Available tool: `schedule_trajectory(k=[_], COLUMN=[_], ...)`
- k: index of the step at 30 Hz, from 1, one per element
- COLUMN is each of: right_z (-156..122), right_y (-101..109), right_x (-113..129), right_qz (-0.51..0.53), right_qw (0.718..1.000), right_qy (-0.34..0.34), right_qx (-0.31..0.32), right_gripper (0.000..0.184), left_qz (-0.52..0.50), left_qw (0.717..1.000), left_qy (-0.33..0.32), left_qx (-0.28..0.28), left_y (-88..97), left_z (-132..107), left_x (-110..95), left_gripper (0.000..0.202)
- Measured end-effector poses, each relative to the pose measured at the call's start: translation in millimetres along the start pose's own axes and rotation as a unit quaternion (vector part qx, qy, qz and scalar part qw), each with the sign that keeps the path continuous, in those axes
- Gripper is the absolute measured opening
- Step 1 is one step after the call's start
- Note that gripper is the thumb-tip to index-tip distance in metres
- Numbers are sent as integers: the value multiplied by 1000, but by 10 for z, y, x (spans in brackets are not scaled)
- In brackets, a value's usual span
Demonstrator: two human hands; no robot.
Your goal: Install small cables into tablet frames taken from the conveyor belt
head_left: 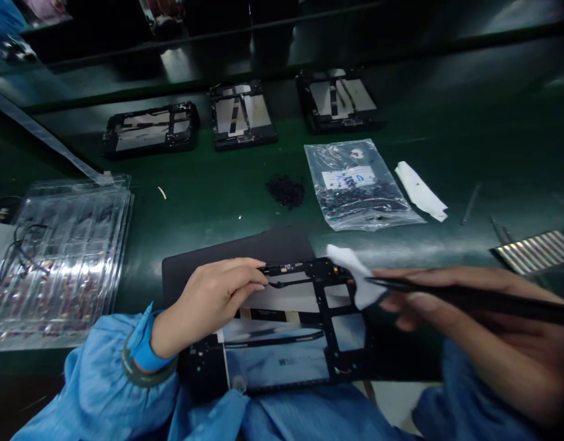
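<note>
An opened black electronic device [309,318], its frame and inner white and silvery panels showing, lies before me on a dark mat [245,251]. My left hand [212,300] is closed, thumb and fingers pinching the device's far edge. In my right hand [474,318] is a pair of black tweezers [447,295] pointing left. A crumpled white wipe [353,275] is at the tweezers' tip, over the device's far right corner. My right fingertips are beside the wipe; whether they also grip it, I cannot tell.
Three similar open devices [242,116] stand along the back. A pile of small black parts [286,191] lies near a clear bag [359,184] and a folded white wipe [420,191]. Clear trays [65,245] are stacked left; a striped strip [536,251] lies right.
</note>
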State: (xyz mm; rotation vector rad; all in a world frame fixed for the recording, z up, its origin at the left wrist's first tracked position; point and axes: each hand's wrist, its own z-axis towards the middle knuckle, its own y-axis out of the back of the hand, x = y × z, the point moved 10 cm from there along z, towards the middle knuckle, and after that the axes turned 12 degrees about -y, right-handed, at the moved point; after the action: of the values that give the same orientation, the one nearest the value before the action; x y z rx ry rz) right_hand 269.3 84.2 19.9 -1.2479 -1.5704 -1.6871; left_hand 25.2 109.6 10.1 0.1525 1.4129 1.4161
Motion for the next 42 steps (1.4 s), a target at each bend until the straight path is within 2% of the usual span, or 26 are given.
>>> schedule_trajectory(k=[3,6,10,13,17,21,27,35,39,42], right_z=[1,100,153,135,129,69,-99,-143,-151,-122], right_y=[-453,-595,-536,-501,-587,-666,-565,-584,-550,-496], right_x=[244,256,231,318,427,420,382,310,326,288], right_qz=[17,-35,-12,4,-31,-78,-141,-170,-152,-108], right_qw=[993,992,993,991,984,974,970,968,972,983], right_qy=[38,50,34,53,90,114,152,164,164,137], right_qx=[112,115,116,123,148,179,128,83,75,61], right_gripper=[13,19,18,14,13,15,21,28,23,17], left_qz=[-6,0,7,5,3,0,4,-2,-1,3], left_qw=[1000,1000,1000,1000,1000,1000,1000,1000,1000,1000], left_qy=[1,-1,-6,-5,-4,-4,-7,-3,-4,-9], left_qx=[0,-1,-3,0,-1,-2,0,-2,-2,-6], left_y=[-10,-17,-15,-16,-15,-15,-19,-24,-22,-16], left_z=[-6,-13,-17,-13,-6,-8,-16,-17,-13,-9], left_x=[12,21,20,20,17,16,14,30,27,21], left_gripper=[16,16,17,17,17,18,17,17,16,16])
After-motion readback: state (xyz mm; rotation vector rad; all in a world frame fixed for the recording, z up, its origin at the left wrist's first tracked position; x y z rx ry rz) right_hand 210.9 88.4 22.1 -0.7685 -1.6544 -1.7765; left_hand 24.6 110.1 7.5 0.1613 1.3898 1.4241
